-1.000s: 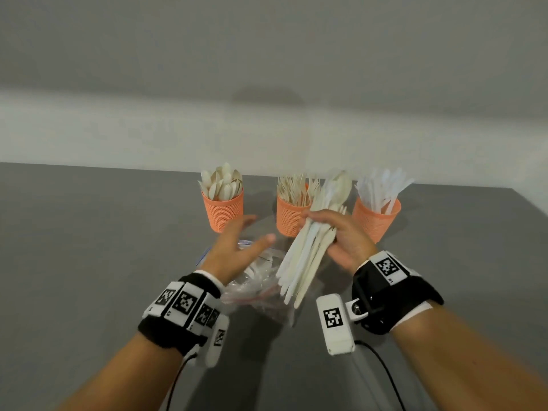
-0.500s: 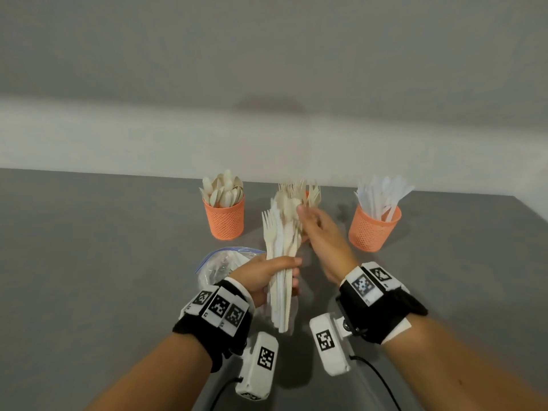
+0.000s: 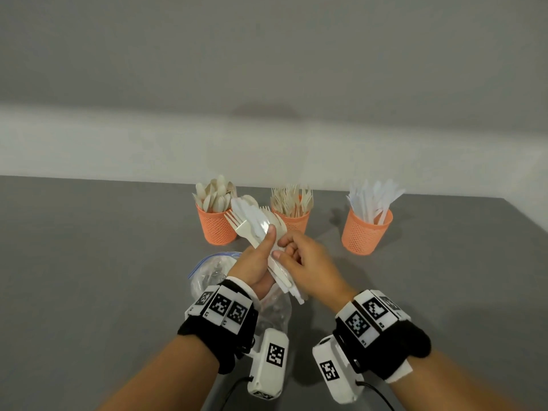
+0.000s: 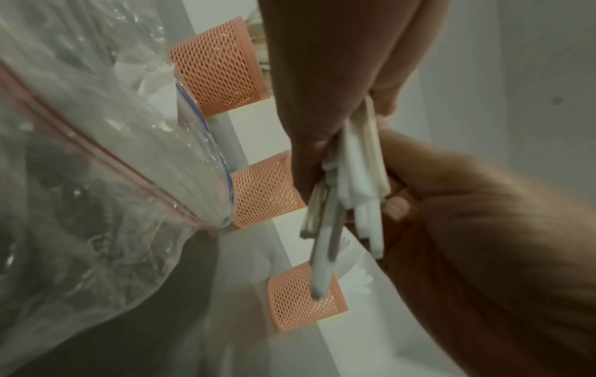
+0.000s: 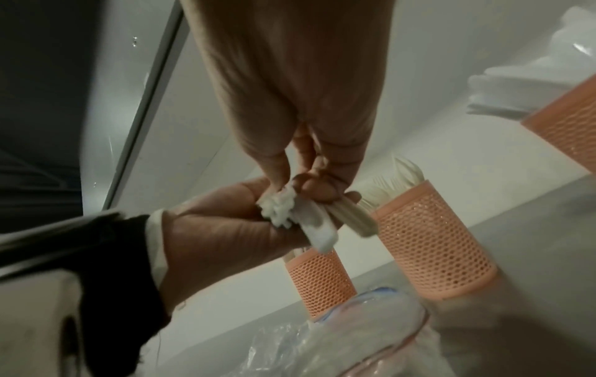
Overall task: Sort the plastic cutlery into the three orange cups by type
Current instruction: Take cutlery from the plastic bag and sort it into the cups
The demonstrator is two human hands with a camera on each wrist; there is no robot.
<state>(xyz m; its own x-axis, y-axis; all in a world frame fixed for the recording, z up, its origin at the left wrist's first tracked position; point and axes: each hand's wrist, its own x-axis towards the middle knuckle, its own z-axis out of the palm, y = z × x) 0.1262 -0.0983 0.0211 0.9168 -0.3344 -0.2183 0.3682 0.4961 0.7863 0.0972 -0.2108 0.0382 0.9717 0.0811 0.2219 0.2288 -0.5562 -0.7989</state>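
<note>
My left hand (image 3: 261, 256) grips a bundle of mixed white and cream cutlery (image 3: 255, 229), with the heads fanned up and to the left. My right hand (image 3: 292, 256) pinches handles in the lower part of the same bundle (image 5: 306, 219). Behind the hands stand three orange mesh cups: the left cup (image 3: 215, 229) holds spoons, the middle cup (image 3: 293, 222) holds forks, and the right cup (image 3: 366, 235) holds white knives. In the left wrist view the handles (image 4: 351, 178) hang between both hands.
A crumpled clear zip bag (image 3: 207, 271) lies on the grey table (image 3: 89, 262) under and just left of my hands, shown large in the left wrist view as the bag (image 4: 96, 153). A pale wall runs behind the cups.
The bundle passed from my right hand to my left hand, which closed round it. It now tilts left, and my right hand has dropped from the heads to the handles.
</note>
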